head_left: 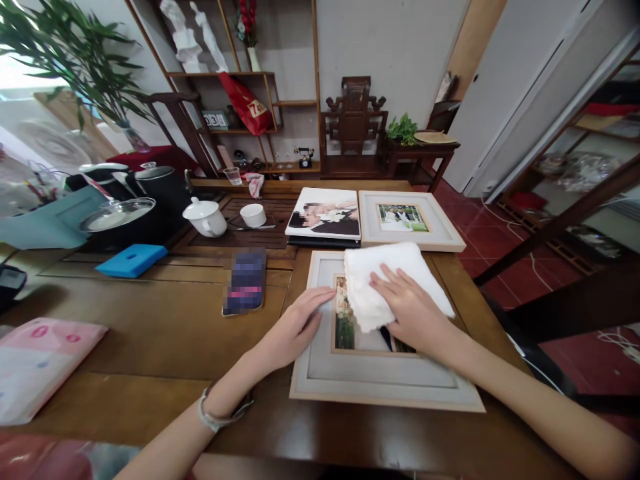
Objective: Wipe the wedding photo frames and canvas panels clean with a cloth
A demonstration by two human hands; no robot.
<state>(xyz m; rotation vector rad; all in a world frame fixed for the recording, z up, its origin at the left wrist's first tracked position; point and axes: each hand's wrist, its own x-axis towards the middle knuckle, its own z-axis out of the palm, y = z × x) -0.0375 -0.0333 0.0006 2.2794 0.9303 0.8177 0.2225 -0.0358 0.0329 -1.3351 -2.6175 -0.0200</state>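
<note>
A large light-wood picture frame (pixel 380 380) lies flat on the wooden table (pixel 165 333) in front of me. My right hand (pixel 407 308) lies flat, fingers stretched out, on a folded white cloth (pixel 395 273) that covers the upper middle of the frame's photo. My left hand (pixel 300 323) rests open on the frame's left border, fingers pointing right toward the photo. A bracelet sits on my left wrist.
Behind the frame lie a photo album (pixel 325 213) and a smaller framed photo (pixel 407 220). A phone (pixel 244 281) lies left of the frame. Teapot (pixel 205 217), cup (pixel 253 215), black pots, a blue box (pixel 131 260) and a pink packet (pixel 35 367) fill the table's left.
</note>
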